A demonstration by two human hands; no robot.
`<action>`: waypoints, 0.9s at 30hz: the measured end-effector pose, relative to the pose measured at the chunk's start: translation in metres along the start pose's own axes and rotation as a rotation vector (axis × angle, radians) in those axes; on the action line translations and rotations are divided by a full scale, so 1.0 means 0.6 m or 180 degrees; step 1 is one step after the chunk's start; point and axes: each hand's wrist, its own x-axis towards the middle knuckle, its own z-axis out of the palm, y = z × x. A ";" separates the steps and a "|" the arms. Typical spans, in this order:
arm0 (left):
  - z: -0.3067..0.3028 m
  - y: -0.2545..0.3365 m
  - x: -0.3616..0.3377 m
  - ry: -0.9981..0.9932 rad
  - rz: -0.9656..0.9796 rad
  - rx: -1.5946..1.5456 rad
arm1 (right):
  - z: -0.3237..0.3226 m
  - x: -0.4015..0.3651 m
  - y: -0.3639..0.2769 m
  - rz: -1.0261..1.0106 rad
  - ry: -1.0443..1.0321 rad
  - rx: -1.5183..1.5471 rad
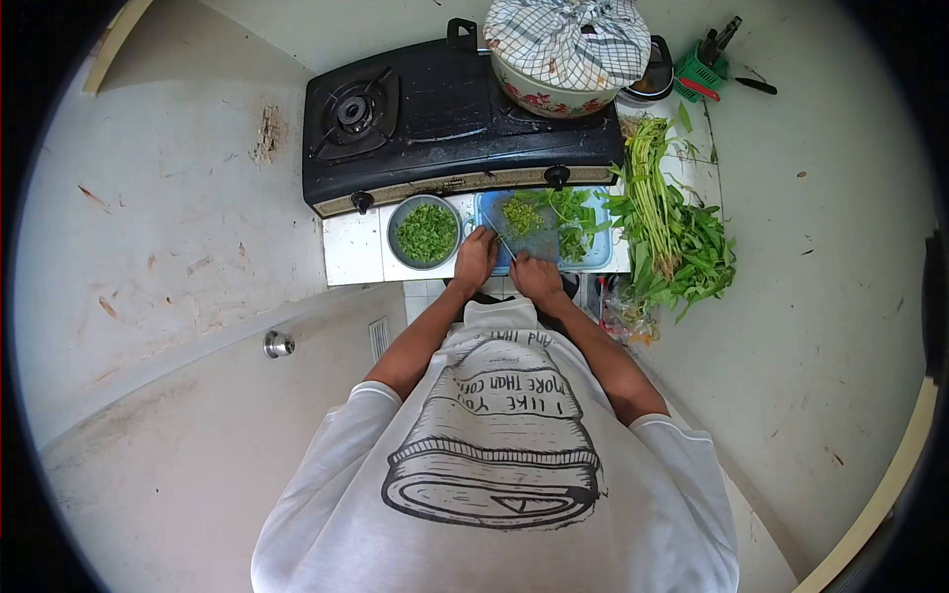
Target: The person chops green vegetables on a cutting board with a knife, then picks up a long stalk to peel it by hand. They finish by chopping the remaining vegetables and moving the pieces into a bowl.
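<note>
A knife (pixel 501 240) is gripped in my right hand (pixel 536 278) at the front edge of a cutting board (pixel 540 246). Its blade slants up and to the left across the board. My left hand (pixel 476 256) is at the board's left side, close to the blade, with fingers curled together; what they hold, if anything, is hidden. Finely chopped greens (pixel 522 214) lie on the board beyond the blade. Leafy stems (pixel 570 214) rest to their right. Beneath the board is a blue tray (pixel 600 255). A round bowl (pixel 393 251) of chopped greens stands left of my left hand.
Behind the board stands a black two-burner stove (pixel 435 133), bearing a cloth-covered floral pot (pixel 554 97). Long-stemmed greens (pixel 647 198) are heaped at the right. A green basket (pixel 700 73) with utensils sits at the back right. A wall (pixel 198 178) rises at the left.
</note>
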 end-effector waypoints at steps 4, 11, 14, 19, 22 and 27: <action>0.009 -0.012 0.001 0.0091 0.0044 -0.0025 | 0.022 0.022 -0.003 0.0046 0.0057 -0.0061; 0.005 -0.013 0.001 0.0077 0.0052 -0.0011 | -0.002 -0.001 0.003 0.0164 -0.0197 -0.0046; 0.008 -0.011 0.001 0.0087 -0.0002 -0.0026 | -0.004 -0.005 0.004 0.0153 -0.0239 -0.0029; 0.007 -0.011 0.003 0.0108 0.0059 0.0025 | 0.008 0.020 -0.005 0.0136 -0.0184 -0.0009; 0.009 -0.019 -0.007 0.0094 0.0072 -0.0017 | 0.000 0.015 -0.005 0.0128 -0.0139 0.0044; 0.011 -0.028 -0.011 0.0163 0.0070 -0.0166 | -0.017 -0.008 -0.007 0.0187 -0.0238 0.0024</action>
